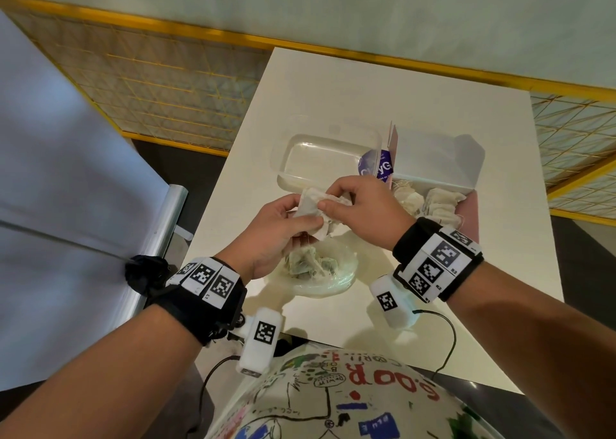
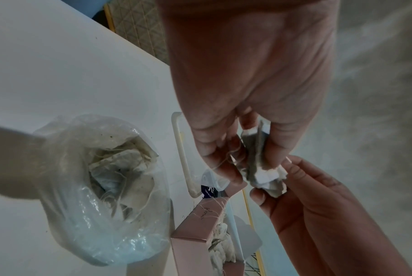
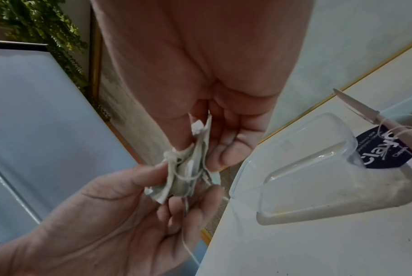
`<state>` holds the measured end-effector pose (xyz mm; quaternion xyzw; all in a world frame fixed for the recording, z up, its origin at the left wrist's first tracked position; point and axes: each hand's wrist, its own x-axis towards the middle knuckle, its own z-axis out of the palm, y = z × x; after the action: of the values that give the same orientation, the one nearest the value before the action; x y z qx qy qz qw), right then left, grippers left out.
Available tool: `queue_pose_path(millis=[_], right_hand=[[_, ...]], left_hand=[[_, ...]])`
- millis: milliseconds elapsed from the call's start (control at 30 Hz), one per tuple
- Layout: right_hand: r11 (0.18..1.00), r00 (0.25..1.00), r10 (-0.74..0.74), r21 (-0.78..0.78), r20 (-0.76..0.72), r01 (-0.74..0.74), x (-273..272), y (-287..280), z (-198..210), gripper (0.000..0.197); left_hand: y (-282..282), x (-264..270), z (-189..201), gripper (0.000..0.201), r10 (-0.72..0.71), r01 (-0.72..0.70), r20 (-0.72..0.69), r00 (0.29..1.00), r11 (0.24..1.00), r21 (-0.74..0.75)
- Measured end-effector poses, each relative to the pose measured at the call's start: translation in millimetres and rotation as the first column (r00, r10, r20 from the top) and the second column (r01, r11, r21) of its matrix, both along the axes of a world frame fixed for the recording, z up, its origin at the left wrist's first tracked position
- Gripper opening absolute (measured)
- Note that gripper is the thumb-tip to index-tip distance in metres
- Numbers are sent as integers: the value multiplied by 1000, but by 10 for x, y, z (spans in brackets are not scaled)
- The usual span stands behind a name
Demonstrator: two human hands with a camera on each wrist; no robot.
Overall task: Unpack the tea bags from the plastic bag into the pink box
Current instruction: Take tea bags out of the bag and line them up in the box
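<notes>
Partway done, by the look of it. Several tea bags [image 1: 430,202] already in pink box [image 1: 470,215], far right on table [image 1: 333,82]. More left in plastic bag [image 1: 320,268], near centre. Left hand [image 1: 270,235] and right hand [image 1: 363,212] both pinching a clump of tea bags [image 1: 316,212] above the bag. Right wrist view alone shows strings tangled round clump; left wrist view shows bag contents, hidden partly in head view.

Left hand [image 1: 270,228] and right hand [image 1: 363,212] meet, fingers [image 1: 328,206] pinching.

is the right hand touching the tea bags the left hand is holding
Touching. The right wrist view shows the right hand pinching the tea bags, which the left hand also holds.
</notes>
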<state>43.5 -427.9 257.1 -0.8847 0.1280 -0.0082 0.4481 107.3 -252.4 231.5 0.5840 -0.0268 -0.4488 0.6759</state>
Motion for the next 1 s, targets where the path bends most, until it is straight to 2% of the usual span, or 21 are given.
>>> queue_pose_path(millis=[100, 233, 333, 433, 533, 800, 1000], right_hand=[[1000, 1000, -1, 27, -20, 2, 1, -12, 6, 29], [998, 998, 22, 64, -63, -18, 39, -35, 23, 41], [993, 997, 35, 118, -65, -27, 81, -60, -5, 32], [958, 997, 3, 288, -81, 20, 62, -102, -18, 26], [898, 994, -47, 432, -101, 86, 20, -144, -42, 25], [902, 991, -134, 410, -27, 133, -86, -265, -127, 22], [851, 977, -209, 485, -39, 202, -167, -403, -181, 22]], left_hand=[[-18, 0, 7, 36, 11, -11, -3, 1000, 1000, 15], [-44, 20, 11, 37, -24, 18, 76, 997, 996, 86], [-57, 28, 23, 48, -47, 36, 111, 993, 994, 105], [-55, 30, 40, 52, -44, 31, 126, 991, 994, 103], [-62, 5, 50, 48, -59, 47, 128, 990, 994, 95], [-102, -21, -2, 24, -100, 76, 168, 981, 987, 144], [-146, -69, -27, 14, -139, 109, 171, 975, 979, 172]])
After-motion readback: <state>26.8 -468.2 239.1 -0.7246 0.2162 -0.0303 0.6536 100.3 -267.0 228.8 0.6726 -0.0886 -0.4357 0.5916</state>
